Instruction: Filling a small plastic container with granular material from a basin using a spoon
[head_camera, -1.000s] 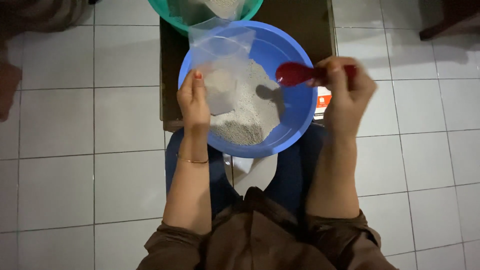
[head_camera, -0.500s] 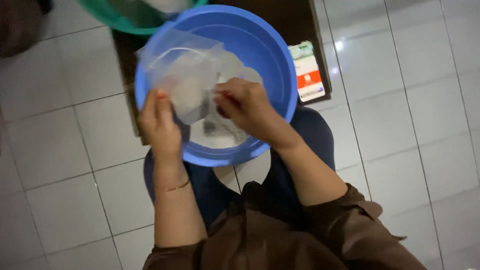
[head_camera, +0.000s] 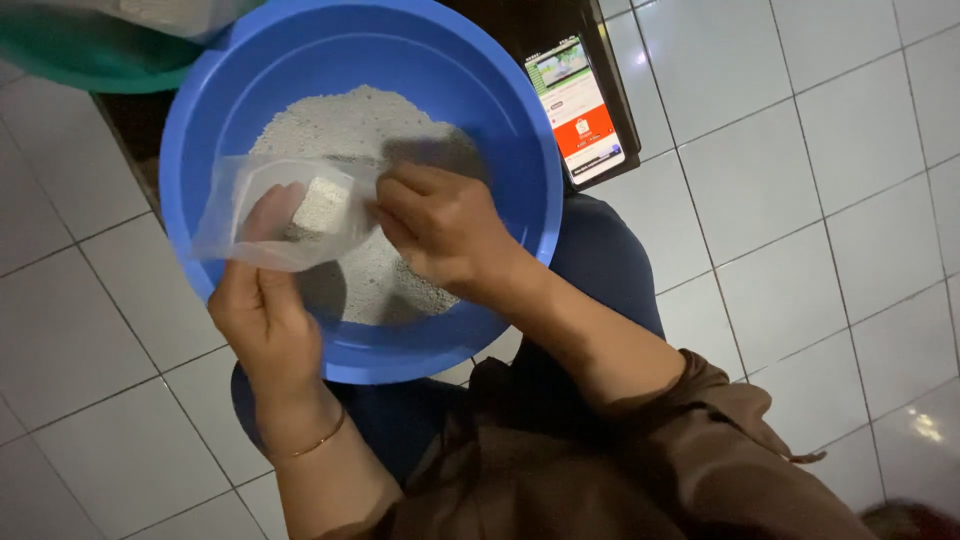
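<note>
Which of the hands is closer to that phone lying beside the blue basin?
Right. The right hand is over the basin, on the side nearer the phone. The left hand holds the bag at the far side.

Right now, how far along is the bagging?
Done: a small portion of pale powder sits inside the clear plastic bag. In hand: the left hand supports the bag over the blue basin while the right hand pinches its mouth. Left: most of the powder remains in the basin.
</note>
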